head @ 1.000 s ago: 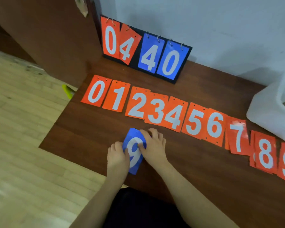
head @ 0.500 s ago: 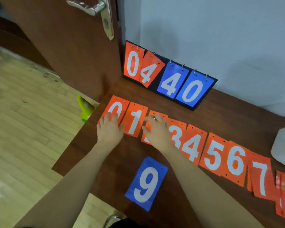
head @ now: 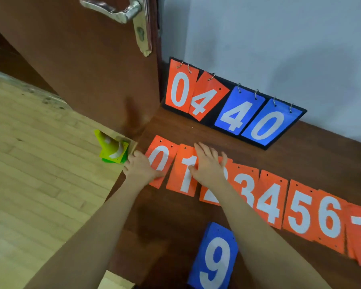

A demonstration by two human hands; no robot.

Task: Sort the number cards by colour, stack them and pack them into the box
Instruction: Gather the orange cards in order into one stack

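Note:
A row of orange number cards runs across the dark wooden table [head: 313, 155], from the 0 card [head: 162, 152] rightwards past the 4 card [head: 271, 203] to a cut-off 7. My left hand [head: 140, 167] lies on the lower left of the 0 card, thumb on its face. My right hand [head: 209, 163] rests flat, fingers spread, over the 1 card [head: 184, 178] and the 2 card [head: 209, 198]. A blue 9 card [head: 215, 261] lies alone near the table's front edge. No box is in view.
A black flip scoreboard [head: 233, 107] showing 04 in orange and 40 in blue leans on the grey wall. A brown door [head: 81, 65] with a metal handle stands at the left. A green-yellow cone [head: 112, 150] sits on the wood floor by the table corner.
Both hands left the blue 9 card lying at the front and reached up to the orange row. My left hand has slid left on the 0 card; my right now covers the 1 and 2.

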